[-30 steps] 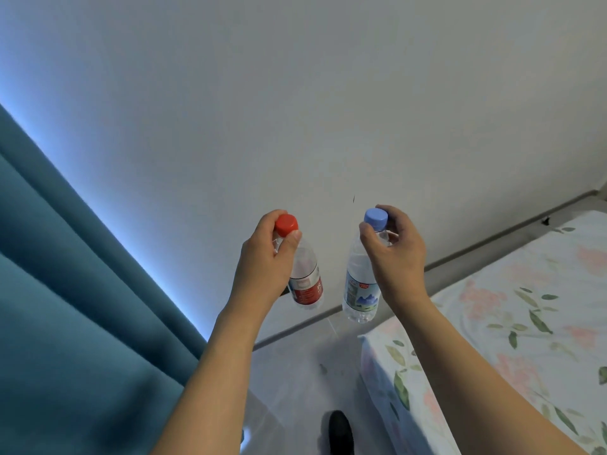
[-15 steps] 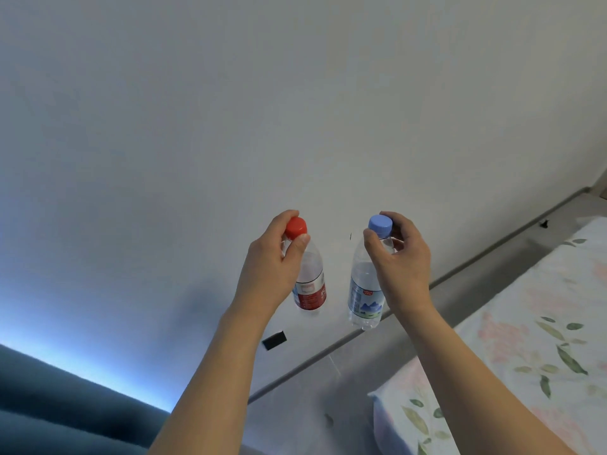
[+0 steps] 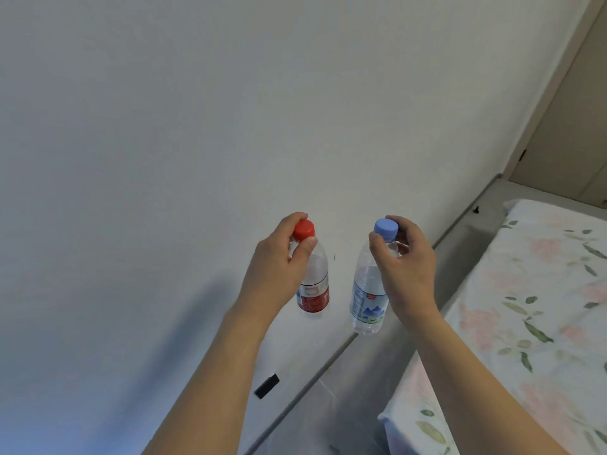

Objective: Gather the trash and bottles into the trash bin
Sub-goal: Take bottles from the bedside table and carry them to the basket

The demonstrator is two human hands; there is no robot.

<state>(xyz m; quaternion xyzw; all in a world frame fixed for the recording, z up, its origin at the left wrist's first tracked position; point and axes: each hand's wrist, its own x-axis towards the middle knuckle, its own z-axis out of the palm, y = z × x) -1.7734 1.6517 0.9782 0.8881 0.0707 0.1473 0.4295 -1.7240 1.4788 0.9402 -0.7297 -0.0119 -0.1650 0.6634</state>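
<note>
Carrying looks to be the step in hand: both bottles are already picked up and held out in front of the body, but no trash bin shows anywhere in the head view, so I judge the drop-off not yet reached. The next move calls for finding the bin and bringing both bottles over its mouth, then loosening each pinch so they fall in upright or sideways without bouncing off the rim.

The left hand [image 3: 279,267] grips the clear plastic bottle with the red cap and red label [image 3: 313,284] by its neck, thumb and fingers curled just under the cap, so the body hangs down below the hand. The right hand [image 3: 405,267] holds the clear plastic bottle with the pale blue cap and blue-and-white label [image 3: 368,297] the same way, fingers pinched round the neck, the body dangling to the left of the wrist. The two bottles hang side by side, near each other but apart. Each seems to hold some water, though how much is hard to tell through the clear plastic.

Behind them is a plain white wall [image 3: 164,126] meeting the grey floor [image 3: 328,421]. A bed with a floral-print sheet [image 3: 525,323] lies to the right, just beside the right forearm. A small dark object [image 3: 266,385] sits low on the wall.
</note>
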